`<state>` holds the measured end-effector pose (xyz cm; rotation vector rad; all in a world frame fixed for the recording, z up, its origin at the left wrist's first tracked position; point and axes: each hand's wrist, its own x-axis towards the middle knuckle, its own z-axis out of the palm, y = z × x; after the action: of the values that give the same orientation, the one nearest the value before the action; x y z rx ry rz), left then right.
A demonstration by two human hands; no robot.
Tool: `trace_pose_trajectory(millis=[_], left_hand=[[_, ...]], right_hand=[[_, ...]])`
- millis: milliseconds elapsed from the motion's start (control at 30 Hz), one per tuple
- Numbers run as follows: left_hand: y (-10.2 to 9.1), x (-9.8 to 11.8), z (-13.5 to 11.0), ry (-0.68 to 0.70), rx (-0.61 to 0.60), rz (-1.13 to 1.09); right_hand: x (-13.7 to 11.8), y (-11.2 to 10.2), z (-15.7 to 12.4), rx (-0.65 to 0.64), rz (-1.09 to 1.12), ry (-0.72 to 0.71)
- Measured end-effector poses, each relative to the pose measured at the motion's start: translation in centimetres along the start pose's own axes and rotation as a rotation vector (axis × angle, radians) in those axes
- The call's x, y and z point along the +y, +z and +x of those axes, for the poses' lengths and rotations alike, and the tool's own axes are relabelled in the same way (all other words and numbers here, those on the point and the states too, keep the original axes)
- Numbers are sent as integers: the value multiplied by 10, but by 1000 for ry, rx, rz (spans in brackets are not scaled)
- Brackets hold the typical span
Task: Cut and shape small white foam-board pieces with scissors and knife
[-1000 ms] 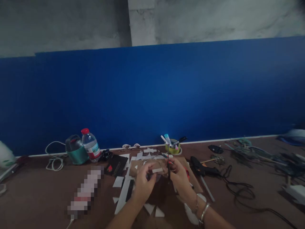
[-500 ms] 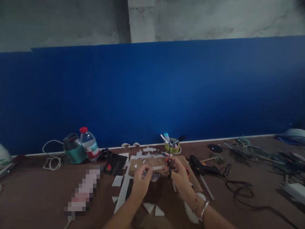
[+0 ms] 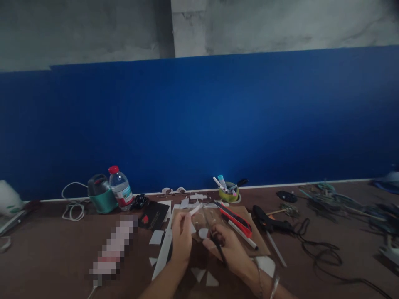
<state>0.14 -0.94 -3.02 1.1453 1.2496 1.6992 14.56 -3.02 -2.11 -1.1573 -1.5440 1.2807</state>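
A white paper strip [image 3: 195, 209] is pinched between the thumb and fingers of the left hand [image 3: 182, 237], with its free end raised toward the upper right, over the near edge of the cardboard [image 3: 249, 241]. The right hand [image 3: 230, 250] is curled around black scissors [image 3: 218, 246], which are carried low and point down toward the person (whether the blades are parted cannot be told in the dim light). The two hands are held close together above the middle of the table [image 3: 46, 257]. A small round white piece [image 3: 203, 233] is seen between them, just beside the right thumb.

A red cutter [image 3: 236, 216] and a white pen [image 3: 241, 234] are laid side by side on the cardboard, just beyond the right hand. A black glue gun [image 3: 270, 223] lies to the right of the cardboard, and a black cable [image 3: 324, 254] is looped past it. White scraps [image 3: 202, 275] are scattered under the wrists, and a longer white offcut [image 3: 162, 253] lies left of the left hand. Near the blue wall [image 3: 199, 124] a yellow cup [image 3: 229, 194] of pens is set, well apart from a bottle [image 3: 121, 193] and a green jar [image 3: 99, 200] at the left.
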Motion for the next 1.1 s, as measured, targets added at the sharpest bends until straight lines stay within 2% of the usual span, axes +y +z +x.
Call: trace_pose_trajectory(millis=[100,233,433,567,933,1100], left_hand=[[0,0,1,-23,14,-42],[3,5,-2,-40,-18,-13],[7,8,-9,-79,-144,1],[8,6,-10,-81,-198,45],[9,1,-10,-103,-146,64],[9,0,-11,-116,-168,57]], right_hand=[[1,-1,0,-2,6,-2],[-1,1,-2,-83,-46,49],[-1,3,-2,-126,6,22],[-1,3,-2,-96,3,4],[-1,5,-1,-38,-11,-66],[2,5,-1,-33,-46,-105]])
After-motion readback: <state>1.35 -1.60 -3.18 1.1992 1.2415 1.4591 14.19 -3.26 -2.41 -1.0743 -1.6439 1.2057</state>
